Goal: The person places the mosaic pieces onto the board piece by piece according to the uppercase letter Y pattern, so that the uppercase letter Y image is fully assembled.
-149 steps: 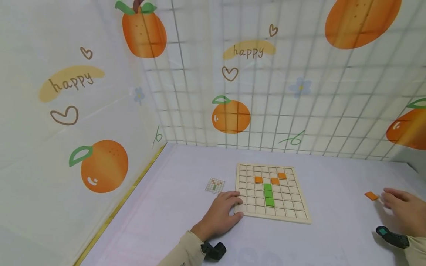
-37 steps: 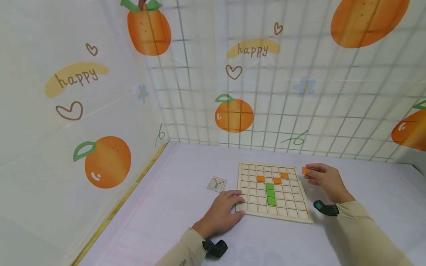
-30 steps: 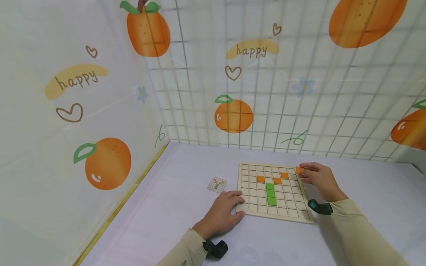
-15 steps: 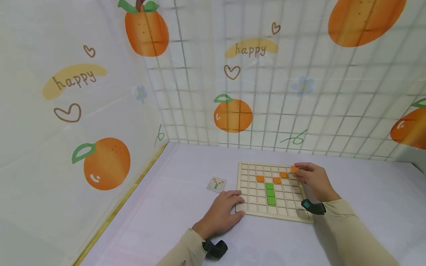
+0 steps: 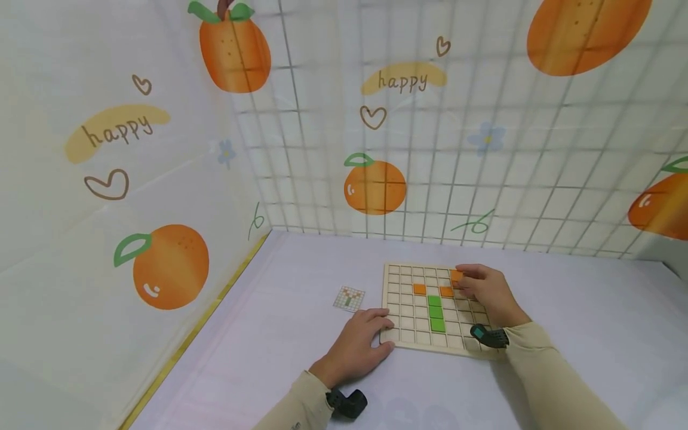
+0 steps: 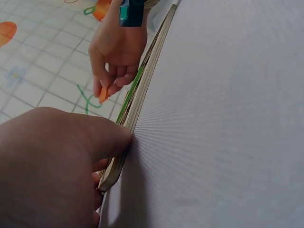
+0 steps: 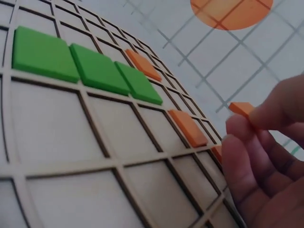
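A square wooden grid board [image 5: 405,337] lies on the table. Three green tiles [image 5: 436,313] form a column in it, and loose-looking orange squares sit in other cells, such as the orange tile [image 5: 420,289] left of the column. My left hand [image 5: 356,346] holds the board's near left corner, thumb against its edge [image 6: 124,147]. Over the board's far right part, my right hand [image 5: 490,292] pinches another orange tile [image 7: 241,108] between thumb and fingertips. That tile is raised above the board in the right wrist view. One placed orange tile [image 7: 217,153] is partly hidden by my right fingers.
A small card [image 5: 349,298] with a printed grid pattern in orange and green lies left of the board. White curtains [image 5: 317,179] printed with oranges stand behind and left of the table. A yellow strip [image 5: 199,325] runs along the table's left edge.
My right hand picked up the orange tile from the table at far right and carried it left, over the board's far right part. My left hand has stayed at the board's corner.
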A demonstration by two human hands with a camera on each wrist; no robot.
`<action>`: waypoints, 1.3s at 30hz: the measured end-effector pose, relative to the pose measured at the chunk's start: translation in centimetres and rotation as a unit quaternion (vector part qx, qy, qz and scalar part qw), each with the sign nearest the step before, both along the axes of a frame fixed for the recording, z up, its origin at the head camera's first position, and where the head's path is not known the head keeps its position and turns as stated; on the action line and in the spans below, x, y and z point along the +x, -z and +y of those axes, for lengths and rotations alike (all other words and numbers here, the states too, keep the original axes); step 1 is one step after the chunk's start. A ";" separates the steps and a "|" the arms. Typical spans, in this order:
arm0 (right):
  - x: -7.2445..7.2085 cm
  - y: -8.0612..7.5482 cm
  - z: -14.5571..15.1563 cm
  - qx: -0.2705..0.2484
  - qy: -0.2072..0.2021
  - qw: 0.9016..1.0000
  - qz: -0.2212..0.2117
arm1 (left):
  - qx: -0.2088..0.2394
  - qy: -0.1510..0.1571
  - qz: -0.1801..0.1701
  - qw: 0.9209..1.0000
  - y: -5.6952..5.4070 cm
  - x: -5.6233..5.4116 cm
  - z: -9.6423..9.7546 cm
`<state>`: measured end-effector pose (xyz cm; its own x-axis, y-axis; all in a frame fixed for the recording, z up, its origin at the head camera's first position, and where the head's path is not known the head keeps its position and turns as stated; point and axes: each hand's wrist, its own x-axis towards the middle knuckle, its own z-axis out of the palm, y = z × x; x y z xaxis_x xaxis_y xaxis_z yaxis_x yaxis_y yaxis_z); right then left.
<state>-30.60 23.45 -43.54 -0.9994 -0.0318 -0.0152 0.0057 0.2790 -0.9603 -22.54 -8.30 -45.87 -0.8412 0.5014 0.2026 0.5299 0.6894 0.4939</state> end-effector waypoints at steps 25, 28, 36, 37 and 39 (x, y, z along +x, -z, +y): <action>-0.7 -0.4 -3.0 0.030 -0.005 0.999 0.026 | 0.000 0.002 0.004 1.000 0.0 0.0 0.2; -1.0 -0.3 -3.3 0.033 -0.005 0.999 0.027 | 0.007 0.004 0.009 1.000 -0.1 0.0 0.1; -1.7 0.1 -3.9 0.025 -0.013 0.999 0.028 | -0.002 -0.001 0.004 1.000 0.3 -0.1 0.0; -1.8 0.1 -4.0 0.020 -0.015 0.999 0.028 | -0.001 0.000 0.005 1.000 0.3 -0.1 0.0; -1.9 0.1 -4.3 0.012 -0.019 0.999 0.027 | 0.001 0.001 0.008 1.000 0.2 0.0 0.0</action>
